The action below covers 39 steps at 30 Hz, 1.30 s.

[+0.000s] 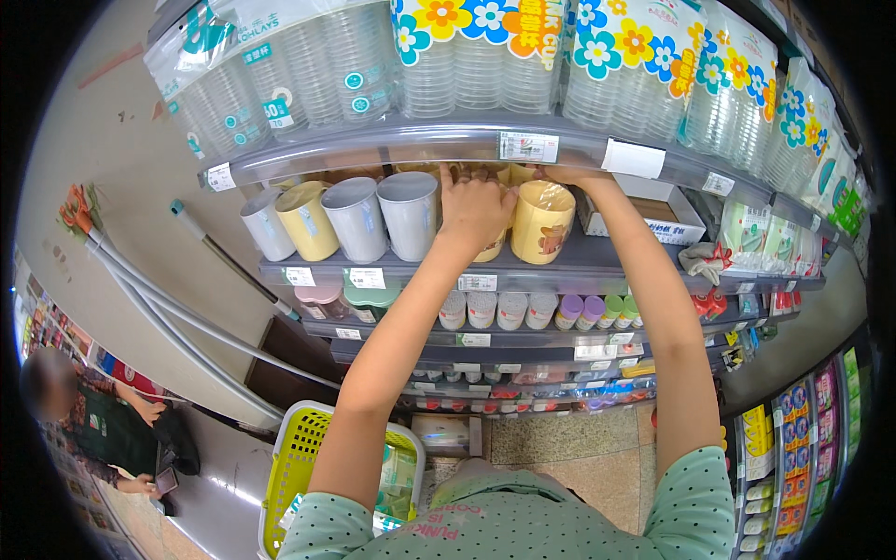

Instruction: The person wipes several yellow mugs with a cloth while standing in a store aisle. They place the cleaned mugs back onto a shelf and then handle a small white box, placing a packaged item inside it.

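My left hand (476,208) reaches in among plastic mugs on the shelf, over a yellow mug (492,250) that it mostly covers. Its fingers point to the back, and whether they grip anything is unclear. My right hand (575,175) reaches under the upper shelf's edge, behind a yellow mug with a bear picture (543,222). The fingers of that hand are largely hidden. Left of my hands stand a grey mug (409,217), a second grey mug (355,220), a yellow mug (308,220) and a pale mug (268,224). More yellow mugs sit behind, partly seen.
Packs of clear disposable cups (483,77) fill the shelf above. An open white carton (647,213) and bagged goods (763,234) lie right. Lower shelves hold jars (481,310). A lime shopping basket (308,437) with packets stands below left. A person (105,427) is at far left.
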{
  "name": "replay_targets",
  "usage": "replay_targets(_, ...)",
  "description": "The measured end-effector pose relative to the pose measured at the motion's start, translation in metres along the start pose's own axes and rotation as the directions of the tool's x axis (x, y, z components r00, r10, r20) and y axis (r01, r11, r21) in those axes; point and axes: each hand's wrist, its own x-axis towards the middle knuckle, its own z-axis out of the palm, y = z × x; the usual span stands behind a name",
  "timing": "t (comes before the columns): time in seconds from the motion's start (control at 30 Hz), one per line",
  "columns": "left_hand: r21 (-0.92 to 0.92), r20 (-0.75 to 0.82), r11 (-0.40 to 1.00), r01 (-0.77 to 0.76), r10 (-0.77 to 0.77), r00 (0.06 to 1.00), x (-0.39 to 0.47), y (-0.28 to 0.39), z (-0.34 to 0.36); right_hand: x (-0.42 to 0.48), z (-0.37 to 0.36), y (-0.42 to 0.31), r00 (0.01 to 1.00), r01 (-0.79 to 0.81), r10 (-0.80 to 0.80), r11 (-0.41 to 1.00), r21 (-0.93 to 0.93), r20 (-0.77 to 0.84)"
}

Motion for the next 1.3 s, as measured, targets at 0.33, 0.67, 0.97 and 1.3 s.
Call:
replay_targets(0.33, -0.001, -0.021, 1.000, 0.002, -0.003, 1.000, 0.001, -0.001, 0.002, 0.012, 0.023, 0.021, 0.974, 0.170, -0.147, 0.977, 0.132, -0.171)
replay_targets(0.67, 0.009, 0.043, 1.000, 0.025, -0.026, 0.999, 0.002, 0.001, 0.001, 0.017, 0.028, 0.010, 0.994, 0.057, -0.039, 0.981, 0.185, -0.102)
replay_targets(0.97, -0.049, -0.174, 0.998, -0.041, 0.032, 0.984, -0.012, 0.005, -0.010, -0.019, 0.012, -0.001, 0.950, 0.073, 0.001, 0.972, 0.225, -0.314)
replay_targets(1.3, -0.259, -0.332, 0.964, -0.066, -0.025, 0.943, -0.067, 0.011, -0.041, -0.121, 0.042, -0.027, 0.737, 0.338, -0.149, 0.926, 0.168, -0.659)
